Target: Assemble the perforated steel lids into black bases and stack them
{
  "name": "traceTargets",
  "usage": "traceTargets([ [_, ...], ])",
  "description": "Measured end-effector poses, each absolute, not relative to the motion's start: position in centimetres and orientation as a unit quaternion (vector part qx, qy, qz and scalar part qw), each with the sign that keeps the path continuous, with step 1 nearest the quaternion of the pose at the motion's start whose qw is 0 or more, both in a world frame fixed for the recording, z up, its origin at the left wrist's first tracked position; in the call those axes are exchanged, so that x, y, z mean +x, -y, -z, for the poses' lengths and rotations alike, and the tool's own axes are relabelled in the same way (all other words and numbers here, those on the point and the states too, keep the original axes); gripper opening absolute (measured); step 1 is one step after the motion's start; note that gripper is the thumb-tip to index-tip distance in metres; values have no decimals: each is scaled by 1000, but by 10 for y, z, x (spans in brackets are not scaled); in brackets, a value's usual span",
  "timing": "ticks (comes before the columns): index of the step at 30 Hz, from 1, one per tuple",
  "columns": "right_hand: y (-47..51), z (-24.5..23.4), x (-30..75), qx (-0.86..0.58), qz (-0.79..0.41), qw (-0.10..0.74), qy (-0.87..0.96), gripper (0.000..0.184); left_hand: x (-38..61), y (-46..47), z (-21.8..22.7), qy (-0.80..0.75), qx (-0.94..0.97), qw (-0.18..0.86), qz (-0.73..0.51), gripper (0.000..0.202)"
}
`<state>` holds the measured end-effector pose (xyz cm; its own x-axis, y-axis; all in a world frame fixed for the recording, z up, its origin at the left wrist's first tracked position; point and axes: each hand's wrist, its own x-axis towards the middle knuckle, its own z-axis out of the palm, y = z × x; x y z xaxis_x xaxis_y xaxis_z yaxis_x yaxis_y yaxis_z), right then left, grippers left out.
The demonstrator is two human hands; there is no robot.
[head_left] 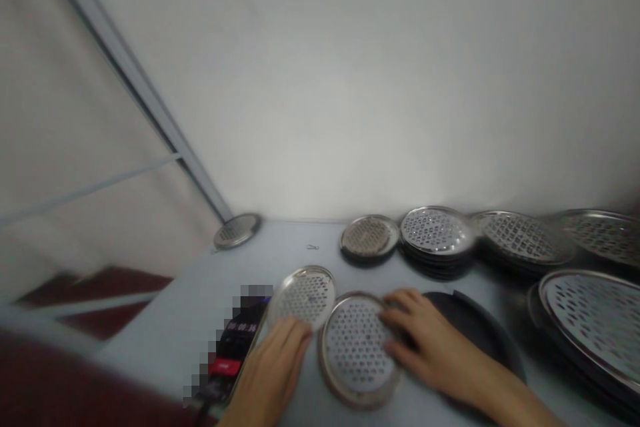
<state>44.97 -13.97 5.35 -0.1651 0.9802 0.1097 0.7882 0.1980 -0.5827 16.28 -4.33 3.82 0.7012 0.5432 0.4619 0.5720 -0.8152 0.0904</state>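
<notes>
Two perforated discs [360,343] sat side by side, forward of the bench's [150,340] back edge, the left hand [275,363] at one's rim, grip unclear, the right hand [423,333], fingers parted, at the other's; one lone disc [237,231] marked the back-left corner.

Silvery discs [360,347] bear dotted hole patterns.

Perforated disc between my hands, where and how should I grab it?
Probably pinch the perforated disc by its rim, from the right: that edge faces the right hand, while a second disc crowds its upper left.
</notes>
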Motion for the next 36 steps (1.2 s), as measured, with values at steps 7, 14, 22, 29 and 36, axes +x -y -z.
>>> traceTargets([
  [7, 143, -53, 452, -599, -201, 242, 736, 28, 164, 36, -74, 380, -840, -49, 385, 16],
  [14, 143, -52, 452, -595, -194, 244, 741, 27, 176, 9, -78, 515, -621, -337, 485, 51],
  [22, 144, -55, 452, -598, -189, 241, 741, 26, 176, 2, -73, 537, -447, -563, 442, 58],
  [29, 143, -53, 454, -590, -187, 284, 732, 25, 164, 6, -93, 495, -553, -463, 485, 51],
  [36, 138, -45, 457, -635, -130, 335, 684, 30, 148, 41, -79, 267, -900, -4, 344, 15],
])
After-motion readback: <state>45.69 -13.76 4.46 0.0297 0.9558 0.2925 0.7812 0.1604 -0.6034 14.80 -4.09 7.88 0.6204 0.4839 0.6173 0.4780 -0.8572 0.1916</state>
